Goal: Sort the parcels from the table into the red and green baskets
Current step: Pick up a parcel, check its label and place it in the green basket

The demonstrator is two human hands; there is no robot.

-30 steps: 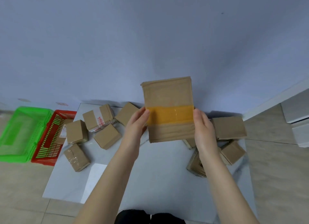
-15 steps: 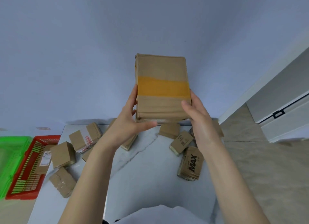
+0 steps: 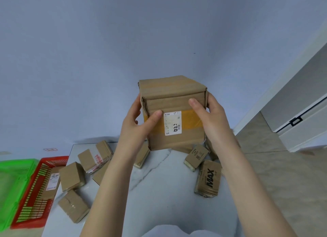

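Note:
I hold a brown cardboard parcel (image 3: 174,102) with a yellow tape band and a white label up in front of me, above the table. My left hand (image 3: 137,123) grips its left side, thumb on the front face. My right hand (image 3: 210,116) grips its right side, thumb near the label. Several other cardboard parcels lie on the white marble table (image 3: 159,192), among them one printed MAX (image 3: 208,179) at the right and plain ones (image 3: 72,175) at the left. The red basket (image 3: 30,208) stands left of the table with a labelled parcel (image 3: 52,182) in it. The green basket (image 3: 12,180) is further left.
A blue-grey wall rises behind the table. A white cabinet (image 3: 300,116) stands at the right on a beige tiled floor (image 3: 283,183). The baskets sit on the floor by the table's left edge.
The parcel has been turned in my hands: earlier its broad taped face showed, now the side with the white label faces me. It sits lower in view than half a second ago.

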